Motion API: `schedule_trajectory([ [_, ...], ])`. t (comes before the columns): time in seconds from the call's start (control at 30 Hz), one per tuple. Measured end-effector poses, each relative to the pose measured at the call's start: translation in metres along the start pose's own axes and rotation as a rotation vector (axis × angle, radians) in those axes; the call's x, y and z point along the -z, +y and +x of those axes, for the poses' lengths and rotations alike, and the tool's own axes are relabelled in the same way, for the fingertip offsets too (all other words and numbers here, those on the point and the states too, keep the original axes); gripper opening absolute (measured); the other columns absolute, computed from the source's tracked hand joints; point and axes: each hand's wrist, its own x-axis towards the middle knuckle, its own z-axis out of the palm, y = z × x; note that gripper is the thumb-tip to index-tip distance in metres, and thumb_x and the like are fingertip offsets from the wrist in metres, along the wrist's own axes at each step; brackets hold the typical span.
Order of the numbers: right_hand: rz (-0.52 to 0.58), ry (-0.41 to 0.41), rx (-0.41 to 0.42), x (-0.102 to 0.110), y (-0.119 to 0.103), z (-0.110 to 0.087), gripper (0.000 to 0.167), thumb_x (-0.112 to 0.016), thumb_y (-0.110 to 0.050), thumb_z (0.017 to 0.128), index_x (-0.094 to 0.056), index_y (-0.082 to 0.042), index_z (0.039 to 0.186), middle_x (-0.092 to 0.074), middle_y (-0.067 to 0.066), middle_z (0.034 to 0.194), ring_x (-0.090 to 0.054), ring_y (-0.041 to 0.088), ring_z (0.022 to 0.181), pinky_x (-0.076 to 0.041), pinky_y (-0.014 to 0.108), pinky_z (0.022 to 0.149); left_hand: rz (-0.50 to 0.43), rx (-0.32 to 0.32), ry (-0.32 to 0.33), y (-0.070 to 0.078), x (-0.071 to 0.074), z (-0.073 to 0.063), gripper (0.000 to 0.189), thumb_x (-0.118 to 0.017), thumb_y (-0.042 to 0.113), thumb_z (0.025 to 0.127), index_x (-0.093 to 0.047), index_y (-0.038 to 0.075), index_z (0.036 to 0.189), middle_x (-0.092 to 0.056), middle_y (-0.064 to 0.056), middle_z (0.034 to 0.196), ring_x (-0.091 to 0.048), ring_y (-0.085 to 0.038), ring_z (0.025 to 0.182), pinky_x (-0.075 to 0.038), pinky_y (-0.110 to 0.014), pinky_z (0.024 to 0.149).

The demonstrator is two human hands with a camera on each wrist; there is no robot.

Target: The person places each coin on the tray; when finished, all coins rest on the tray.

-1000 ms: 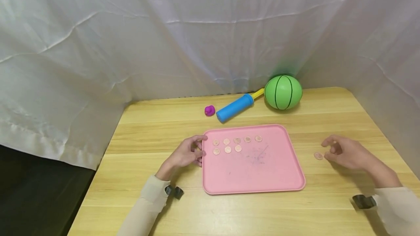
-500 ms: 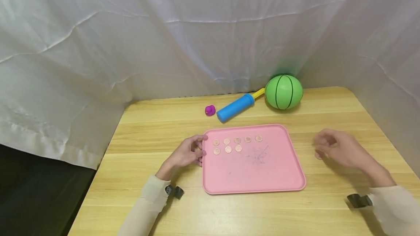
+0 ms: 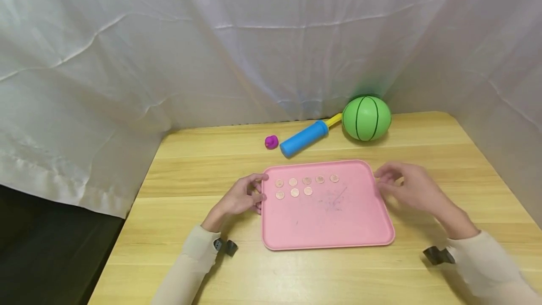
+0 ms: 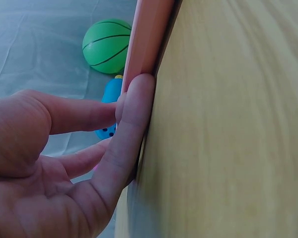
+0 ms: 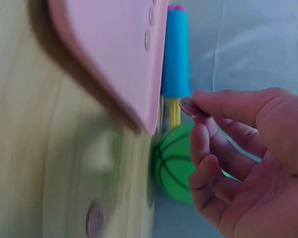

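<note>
My left hand [image 3: 240, 196] grips the left edge of a pink tray [image 3: 326, 229], thumb and fingers at its rim. In the left wrist view, the left hand [image 4: 84, 153] has a finger along the tray's outer side. Copper-coloured coins [image 3: 306, 180] lie flat on the tray in two rows, several behind and three in front. Beside the tray's right edge, my right hand [image 3: 412, 187] is raised. The right wrist view shows that hand [image 5: 258, 144] pinching one coin [image 5: 192, 108] at the thumb tip. Another coin [image 5: 95, 219] lies on the wooden table.
Behind the tray are a purple rubber duck [image 3: 271, 142], a blue pump [image 3: 304, 139] with a yellow handle and a green ball [image 3: 366, 118] with black lines. A pale curtain [image 3: 271, 51] hangs along the back of the wooden table [image 3: 203, 154].
My right hand has picked up a coin from the table on the right and moved left with it to the tray's right edge. The left hand stays on the tray.
</note>
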Motion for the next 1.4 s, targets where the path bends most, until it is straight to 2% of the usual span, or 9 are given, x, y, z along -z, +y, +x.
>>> schedule_trajectory([
  [0.13,0.039,-0.043,-0.026,-0.013,-0.009,0.009,0.017,-0.083,-0.01,0.095,-0.078,-0.008,0.11,-0.078,0.001,0.096,-0.069,0.014,0.089,-0.06,0.019,0.07,-0.006,0.003,-0.003,0.0,0.0,0.001,0.061,-0.065,-0.01,0.1,-0.05,-0.001,0.158,-0.056,-0.018,0.112,-0.067,-0.019,0.074,-0.075,-0.039,0.068],
  [0.3,0.116,-0.106,-0.069,-0.035,-0.018,0.019,0.014,-0.081,-0.01,0.097,-0.076,-0.007,0.11,-0.077,0.003,0.097,-0.069,0.015,0.09,-0.063,0.018,0.077,-0.011,0.003,-0.009,-0.002,0.001,0.001,0.061,-0.064,-0.01,0.1,-0.048,-0.002,0.159,-0.055,-0.018,0.114,-0.067,-0.019,0.074,-0.075,-0.038,0.068],
  [0.6,0.18,-0.1,0.024,-0.067,-0.031,0.04,0.009,-0.078,-0.001,0.095,-0.076,-0.008,0.1,-0.075,0.004,0.092,-0.067,0.012,0.086,-0.064,0.019,0.076,-0.008,0.008,-0.01,-0.001,0.002,0.0,0.062,-0.063,-0.01,0.101,-0.048,-0.001,0.16,-0.055,-0.019,0.115,-0.067,-0.019,0.075,-0.075,-0.038,0.068],
  [0.8,0.179,-0.106,0.059,-0.079,-0.039,0.051,0.01,-0.076,0.004,0.094,-0.075,-0.005,0.097,-0.076,0.005,0.089,-0.068,0.012,0.084,-0.064,0.019,0.075,-0.011,0.002,-0.009,-0.002,0.002,0.001,0.061,-0.064,-0.01,0.101,-0.049,-0.002,0.159,-0.055,-0.019,0.114,-0.068,-0.019,0.074,-0.075,-0.039,0.068],
  [1.07,0.16,-0.156,0.037,-0.088,-0.049,0.059,0.011,-0.072,0.004,0.096,-0.074,-0.006,0.101,-0.078,0.003,0.09,-0.068,0.01,0.083,-0.062,0.02,0.073,-0.018,-0.003,-0.014,-0.001,0.001,0.001,0.06,-0.063,-0.01,0.101,-0.049,-0.002,0.159,-0.055,-0.018,0.113,-0.068,-0.019,0.073,-0.075,-0.039,0.068],
  [1.4,0.117,-0.193,0.0,-0.094,-0.055,0.066,0.015,-0.07,0.005,0.095,-0.074,-0.006,0.105,-0.075,0.003,0.093,-0.067,0.013,0.086,-0.063,0.027,0.08,-0.011,-0.005,-0.01,-0.002,0.001,0.0,0.061,-0.064,-0.01,0.101,-0.049,-0.002,0.159,-0.056,-0.018,0.113,-0.068,-0.019,0.073,-0.075,-0.04,0.068],
])
